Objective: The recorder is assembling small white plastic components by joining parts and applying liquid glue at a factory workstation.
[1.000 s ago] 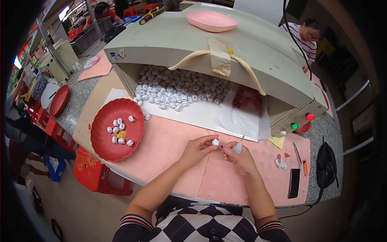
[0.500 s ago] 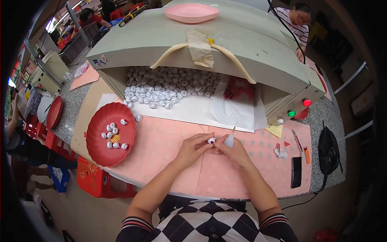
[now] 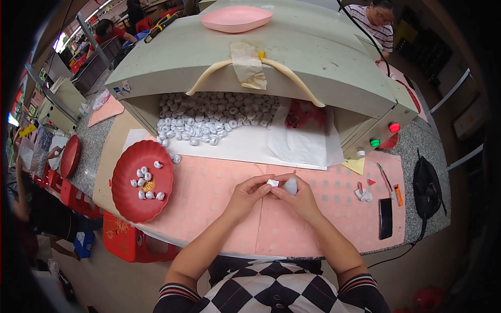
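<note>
Here, over the pink dotted mat (image 3: pixel 209 198) on the counter (image 3: pixel 417 156), the left hand (image 3: pixel 245 195) and the right hand (image 3: pixel 297 195) meet fingertip to fingertip, the left pinching a small white crumpled piece (image 3: pixel 272 182) while the right is closed around a small grey teardrop-shaped tool (image 3: pixel 290 184) just beside it. To the left lies a round red plastic dish (image 3: pixel 125 198) holding a few similar white pieces, and behind the mat a heap of small white pieces (image 3: pixel 209 117) fills the mouth of a big grey-green box (image 3: pixel 323 62).
</note>
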